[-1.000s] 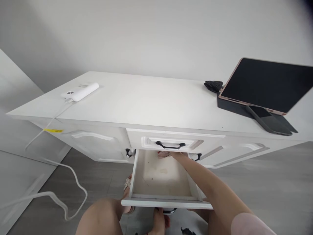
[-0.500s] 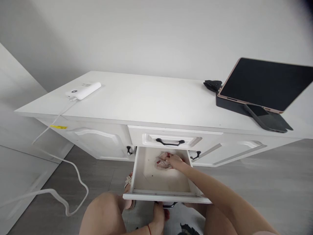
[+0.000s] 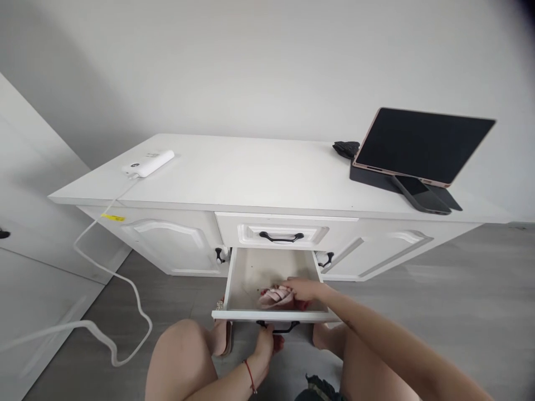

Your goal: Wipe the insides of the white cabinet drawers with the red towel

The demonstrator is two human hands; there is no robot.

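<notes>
A shallow white drawer (image 3: 254, 273) is pulled out below the middle of the cabinet. My right hand (image 3: 304, 288) reaches into it from the right, fingers closed on a pink bundle (image 3: 276, 298) with pale bands across it. The bundle lies near the drawer's front, and I cannot make out its exact kind. A darker red part shows under my fingers. Beneath the drawer front, my left hand (image 3: 264, 341) is closed round the left end of the black drawer handle (image 3: 286, 328). A small red patch shows beside that hand, too unclear to name.
On the white cabinet top (image 3: 246, 172) stand a dark-screened tablet (image 3: 422, 145), a phone (image 3: 420, 195), a crumpled black item (image 3: 346, 148) and a white power bank (image 3: 148, 164). Its white cable (image 3: 125, 275) hangs down at left. My knees flank the drawer.
My right hand has moved the pink bundle from the drawer's back towards its front. The drawer front appears pushed in somewhat, with my left hand still at its handle. The view has shifted slightly.
</notes>
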